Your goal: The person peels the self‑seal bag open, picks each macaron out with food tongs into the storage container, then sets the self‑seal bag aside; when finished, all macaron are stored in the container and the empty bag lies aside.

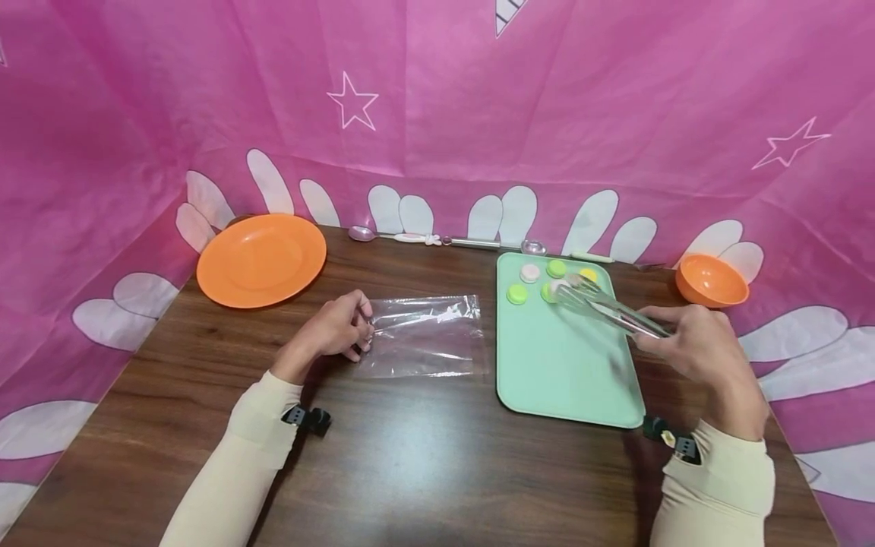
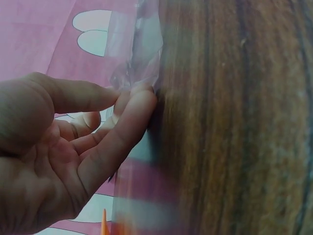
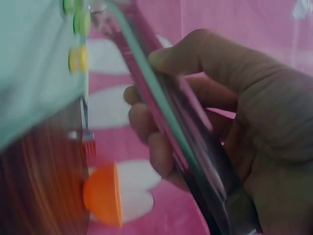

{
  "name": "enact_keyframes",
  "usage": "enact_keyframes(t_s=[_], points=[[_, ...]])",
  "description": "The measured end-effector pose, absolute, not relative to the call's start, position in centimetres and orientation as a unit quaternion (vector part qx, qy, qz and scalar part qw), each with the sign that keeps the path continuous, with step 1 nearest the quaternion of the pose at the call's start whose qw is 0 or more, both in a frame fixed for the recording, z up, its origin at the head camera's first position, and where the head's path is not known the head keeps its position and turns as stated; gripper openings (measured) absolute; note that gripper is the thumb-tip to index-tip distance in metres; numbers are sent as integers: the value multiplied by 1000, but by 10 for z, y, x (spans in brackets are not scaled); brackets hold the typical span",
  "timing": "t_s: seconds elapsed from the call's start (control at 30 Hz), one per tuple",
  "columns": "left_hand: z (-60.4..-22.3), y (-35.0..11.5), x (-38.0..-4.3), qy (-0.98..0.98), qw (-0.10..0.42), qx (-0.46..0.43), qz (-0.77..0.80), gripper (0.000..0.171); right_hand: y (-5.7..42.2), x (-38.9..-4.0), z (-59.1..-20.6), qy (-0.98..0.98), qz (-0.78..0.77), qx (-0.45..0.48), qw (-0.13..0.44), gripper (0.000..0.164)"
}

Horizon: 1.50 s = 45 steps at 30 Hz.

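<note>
My left hand pinches the left edge of a clear plastic bag lying flat on the table. In the left wrist view, thumb and fingers meet on the crinkled film. My right hand grips metal tongs, fingers curled round the arms, as the right wrist view also shows. The tongs' tips reach over the far end of a mint-green tray. Several small macarons sit there, among them a green one, a pale pink one and a yellow one. Whether the tips hold a macaron, I cannot tell.
An orange plate lies at the back left of the wooden table. An orange bowl stands at the back right. Along the back edge lie a spoon and other long-handled utensils, before a pink curtain.
</note>
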<state>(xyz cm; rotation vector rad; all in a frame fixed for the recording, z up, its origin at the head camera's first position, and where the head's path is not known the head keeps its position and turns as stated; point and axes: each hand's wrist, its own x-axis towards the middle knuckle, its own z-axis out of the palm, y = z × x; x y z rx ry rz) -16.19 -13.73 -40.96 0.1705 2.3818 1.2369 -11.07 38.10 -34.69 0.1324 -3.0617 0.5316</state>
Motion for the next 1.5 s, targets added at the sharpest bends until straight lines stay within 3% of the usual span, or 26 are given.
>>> enact_keyframes(t_s=[0.33,0.53,0.87,1.07,1.23,1.37,1.5], points=[[-413,-140,-163,864,226,65,446,16,404,-109,-349,-988,153,-6,-26,43],[-413,-141,-165,864,226,69,444,15,414,-103,-349,-984,173,-24,17,42],[-413,-143,-165,864,224,63,446,17,423,-115,-380,-968,174,-176,40,64],[-415,-143,-166,864,221,62,449,16,421,-119,-392,-960,187,-210,11,68],[-415,-144,-167,863,224,58,448,16,420,-118,-389,-963,175,-203,-41,58],[-415,-144,-167,863,227,57,447,17,418,-120,-386,-947,184,-230,-129,69],[-416,-145,-166,862,225,62,449,17,413,-122,-385,-934,189,-253,-164,84]])
